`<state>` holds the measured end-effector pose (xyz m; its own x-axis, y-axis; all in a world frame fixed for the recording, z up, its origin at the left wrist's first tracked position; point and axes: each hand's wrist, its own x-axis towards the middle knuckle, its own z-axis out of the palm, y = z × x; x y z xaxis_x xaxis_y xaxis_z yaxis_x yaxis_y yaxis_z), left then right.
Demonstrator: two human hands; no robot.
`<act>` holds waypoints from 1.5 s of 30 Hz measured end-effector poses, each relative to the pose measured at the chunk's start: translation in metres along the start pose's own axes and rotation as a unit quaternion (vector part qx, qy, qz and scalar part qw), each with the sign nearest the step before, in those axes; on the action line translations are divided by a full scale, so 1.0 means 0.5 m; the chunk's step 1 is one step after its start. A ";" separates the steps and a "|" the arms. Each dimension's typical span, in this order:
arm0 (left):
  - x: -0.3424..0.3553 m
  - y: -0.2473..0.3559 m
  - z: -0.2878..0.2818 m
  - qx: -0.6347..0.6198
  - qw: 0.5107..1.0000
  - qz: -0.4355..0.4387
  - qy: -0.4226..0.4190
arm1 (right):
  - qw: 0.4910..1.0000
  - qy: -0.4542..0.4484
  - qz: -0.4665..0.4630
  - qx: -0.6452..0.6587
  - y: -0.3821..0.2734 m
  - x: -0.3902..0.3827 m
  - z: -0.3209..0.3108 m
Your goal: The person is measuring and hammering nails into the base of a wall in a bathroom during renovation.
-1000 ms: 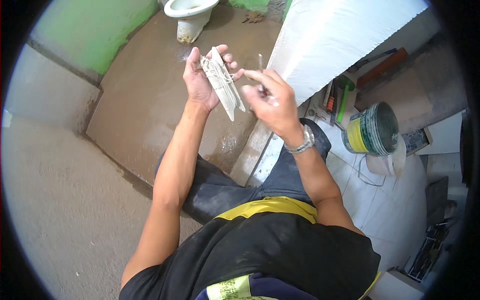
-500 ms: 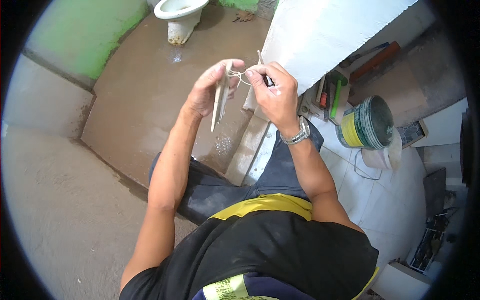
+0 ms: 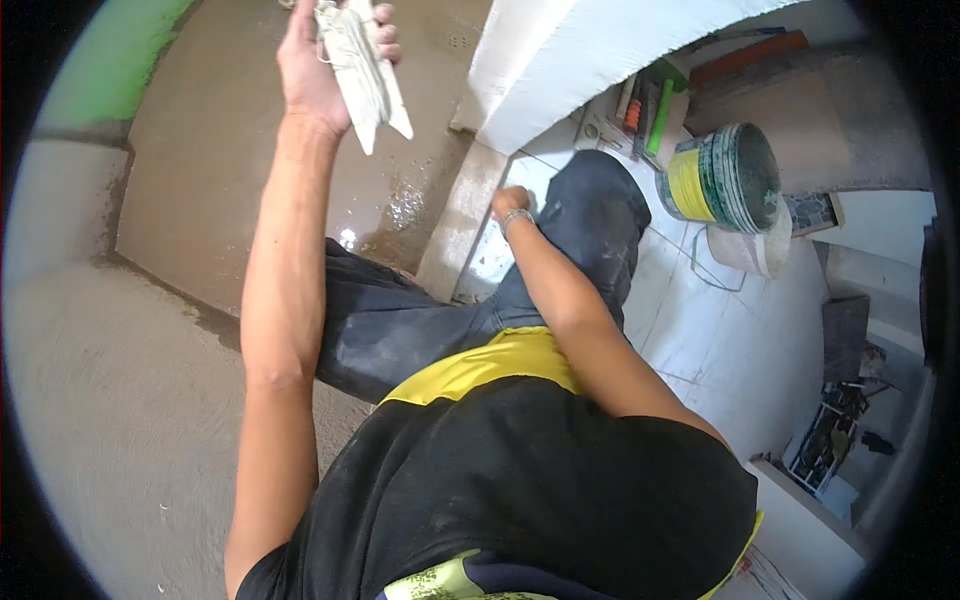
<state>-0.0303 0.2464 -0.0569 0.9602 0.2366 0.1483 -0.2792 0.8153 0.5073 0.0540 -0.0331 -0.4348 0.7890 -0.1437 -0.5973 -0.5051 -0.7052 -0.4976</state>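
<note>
My left hand (image 3: 312, 82) is raised at the upper left over the brown wet floor, closed round a string winder (image 3: 362, 80). It is a flat pale piece with notched, pointed ends and off-white string wound along its length. Some fingertips wrap its far right side, and a loop of string hangs near my thumb. My right hand (image 3: 511, 203), with a watch at the wrist, is low beside my bent right knee, above the threshold. Its fingers are curled; whatever they hold, if anything, is hidden.
A concrete threshold (image 3: 455, 220) divides the wet floor (image 3: 215, 170) from white tiles (image 3: 690, 330). A white wall edge (image 3: 560, 60) juts in ahead. At right stand a green bucket (image 3: 722, 180) with a yellow label and a whitish bucket (image 3: 750, 245). Several tools lie behind them, including a bright green one (image 3: 660, 115).
My left hand has moved up and left with the string winder, now turned flat side toward view. My right hand has left the string and dropped beside my knee. The toilet has gone out of view.
</note>
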 end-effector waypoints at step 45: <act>-0.051 -0.037 0.046 0.223 0.970 -0.070 -0.066 | 0.765 -0.189 -0.570 0.232 -0.524 -0.575 -0.391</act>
<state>-0.0495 0.2133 -0.0503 0.9884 0.0462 0.1445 -0.1474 0.5174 0.8429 0.0277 0.0571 -0.0096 0.6957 0.6544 0.2964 0.2969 0.1137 -0.9481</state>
